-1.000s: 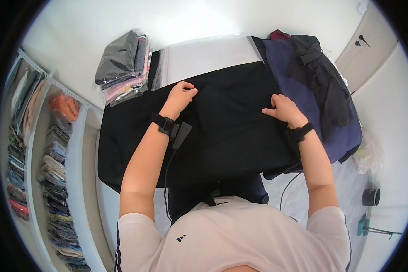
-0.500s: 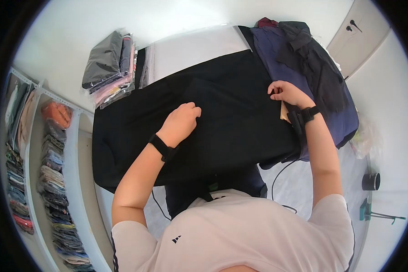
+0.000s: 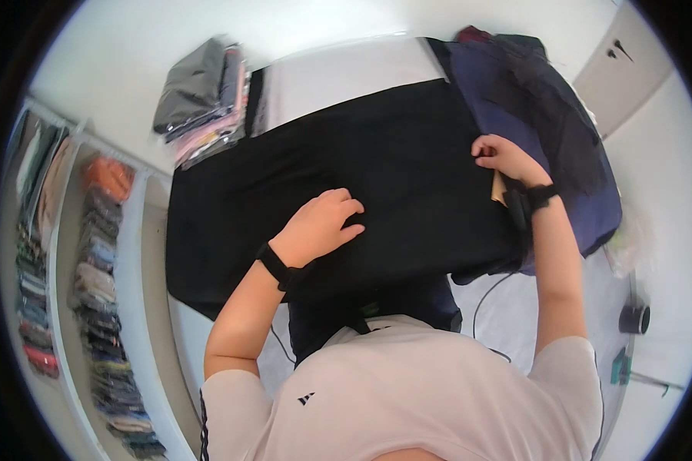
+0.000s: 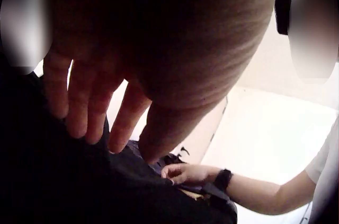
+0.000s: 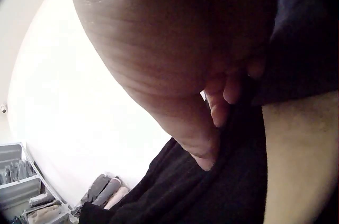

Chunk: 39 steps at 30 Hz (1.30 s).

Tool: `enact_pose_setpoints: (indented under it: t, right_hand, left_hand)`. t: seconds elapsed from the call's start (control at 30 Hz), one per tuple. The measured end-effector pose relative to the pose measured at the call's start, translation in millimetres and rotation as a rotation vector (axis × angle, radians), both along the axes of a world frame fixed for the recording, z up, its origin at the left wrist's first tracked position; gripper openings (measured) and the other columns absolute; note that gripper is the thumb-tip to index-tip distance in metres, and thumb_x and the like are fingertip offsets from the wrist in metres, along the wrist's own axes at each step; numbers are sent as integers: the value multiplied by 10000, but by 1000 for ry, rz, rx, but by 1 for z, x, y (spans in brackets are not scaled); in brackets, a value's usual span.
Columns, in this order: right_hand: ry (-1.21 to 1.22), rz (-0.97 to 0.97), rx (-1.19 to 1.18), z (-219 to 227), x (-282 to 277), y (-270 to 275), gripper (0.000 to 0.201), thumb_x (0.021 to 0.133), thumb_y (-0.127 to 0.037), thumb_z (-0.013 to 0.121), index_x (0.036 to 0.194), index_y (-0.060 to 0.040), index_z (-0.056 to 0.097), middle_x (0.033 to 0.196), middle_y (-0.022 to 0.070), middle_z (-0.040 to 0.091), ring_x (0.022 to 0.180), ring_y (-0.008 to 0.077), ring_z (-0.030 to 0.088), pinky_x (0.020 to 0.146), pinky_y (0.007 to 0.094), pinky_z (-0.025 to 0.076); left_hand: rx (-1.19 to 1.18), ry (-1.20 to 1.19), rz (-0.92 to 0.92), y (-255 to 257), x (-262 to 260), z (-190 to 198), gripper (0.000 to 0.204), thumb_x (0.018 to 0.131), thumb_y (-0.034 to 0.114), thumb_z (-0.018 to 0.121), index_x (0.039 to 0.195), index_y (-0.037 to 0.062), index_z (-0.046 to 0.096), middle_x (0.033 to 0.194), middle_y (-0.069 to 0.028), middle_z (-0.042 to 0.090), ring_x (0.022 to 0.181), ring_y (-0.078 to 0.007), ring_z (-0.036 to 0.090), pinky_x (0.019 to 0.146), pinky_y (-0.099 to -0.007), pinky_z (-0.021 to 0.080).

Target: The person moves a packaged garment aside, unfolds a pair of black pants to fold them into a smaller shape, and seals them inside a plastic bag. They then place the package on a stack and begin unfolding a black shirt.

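Note:
A wide black cloth (image 3: 407, 154) lies spread over the table in front of me. My left hand (image 3: 323, 221) rests on its near middle part, palm down, with the fingers loosely spread; the left wrist view shows their fingertips (image 4: 77, 131) right at the dark fabric. At the cloth's right edge my right hand (image 3: 511, 160) pinches the fabric between thumb and curled fingers, partly hidden in the right wrist view, where the thumb (image 5: 204, 155) lies against black material. A tan patch (image 3: 499, 187) shows beside that edge, under the right wrist.
Clear plastic sheets (image 3: 346, 73) lie along the back. Bagged folded clothes (image 3: 200, 100) are stacked at the back left. Dark blue fabric (image 3: 484, 92) and a dark grey garment (image 3: 569, 146) cover the right end. Shelves (image 3: 142, 253) of packed clothes stand at left.
My left hand has come down toward the near edge and slightly right, its fingers spreading. My right hand has moved outward to the cloth's right edge, and the tan patch has come into sight.

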State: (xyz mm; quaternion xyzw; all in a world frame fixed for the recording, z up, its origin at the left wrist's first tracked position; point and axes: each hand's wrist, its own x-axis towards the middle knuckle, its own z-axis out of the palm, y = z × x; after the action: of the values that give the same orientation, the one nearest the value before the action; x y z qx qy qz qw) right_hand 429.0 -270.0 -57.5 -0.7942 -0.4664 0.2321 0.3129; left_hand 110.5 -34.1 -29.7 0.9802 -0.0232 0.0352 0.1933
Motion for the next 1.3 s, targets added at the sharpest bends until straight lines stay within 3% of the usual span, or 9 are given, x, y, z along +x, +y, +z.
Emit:
enact_pose_setpoints:
  t: [0.2, 0.3, 0.4, 0.47, 0.53, 0.63, 0.77, 0.97, 1.3]
  right_hand:
    - [129, -48, 1, 4, -7, 1, 189, 770, 80, 593, 884, -66, 556, 834, -57, 451, 792, 62, 432, 738, 202, 362]
    - [53, -58, -26, 0, -2, 0, 193, 754, 37, 648, 888, -81, 577, 786, -44, 414, 731, 91, 399, 681, 222, 348]
    - [53, -74, -45, 4, -6, 1, 195, 755, 30, 656, 887, -90, 576, 773, -50, 398, 715, 91, 383, 665, 222, 337]
    - [71, -93, -50, 6, -9, 3, 194, 756, 26, 659, 885, -93, 574, 766, -53, 391, 709, 91, 376, 659, 221, 333]
    - [78, -140, -90, 8, -12, 4, 188, 763, 19, 660, 883, -97, 572, 753, -59, 383, 701, 88, 368, 655, 217, 329]
    - [62, -150, -106, 15, -18, 6, 180, 773, 17, 653, 883, -100, 571, 742, -61, 377, 698, 85, 368, 654, 213, 329]
    - [50, -125, -112, 12, -14, 6, 175, 783, 13, 646, 889, -103, 571, 741, -61, 378, 693, 84, 367, 654, 211, 331]
    - [95, -124, -106, 6, -9, 4, 184, 785, 23, 635, 896, -107, 566, 741, -67, 381, 694, 79, 370, 656, 203, 330]
    - [176, -111, -57, -2, 0, 2, 192, 780, 40, 620, 894, -103, 558, 742, -74, 376, 702, 70, 375, 655, 188, 318]
  left_hand:
    - [-80, -126, 351, 32, -79, 3, 296, 807, 159, 636, 1077, 46, 591, 1122, -147, 542, 1083, -323, 505, 927, -367, 418]
    - [206, -192, 592, 60, -142, -22, 438, 777, 195, 656, 1177, 56, 546, 1274, -185, 485, 1196, -342, 447, 957, -401, 409]
    - [434, -156, 1107, 85, -212, -42, 368, 815, 340, 605, 1052, 57, 612, 1145, -177, 569, 1078, -326, 531, 878, -421, 455]
    - [488, 332, 1496, 94, -243, -26, 375, 835, 408, 571, 921, 47, 617, 937, -152, 611, 928, -321, 584, 796, -449, 471]
    - [399, 289, 1502, 98, -266, -22, 337, 828, 357, 593, 935, 39, 617, 926, -150, 618, 915, -326, 589, 786, -433, 476]
    - [212, -283, 1275, 96, -268, -28, 266, 786, 209, 645, 960, 14, 598, 898, -152, 601, 891, -330, 581, 766, -409, 479]
    - [-17, -250, 1247, 72, -230, -19, 259, 772, 198, 650, 939, 8, 592, 856, -156, 585, 850, -334, 575, 755, -412, 478]
    - [511, -114, 1301, 68, -212, -42, 254, 748, 227, 671, 796, 9, 551, 818, -147, 551, 787, -305, 570, 657, -389, 497]
    - [392, -425, 1237, 82, -222, -48, 126, 848, 121, 550, 798, 7, 535, 774, -150, 577, 675, -318, 581, 616, -403, 488]
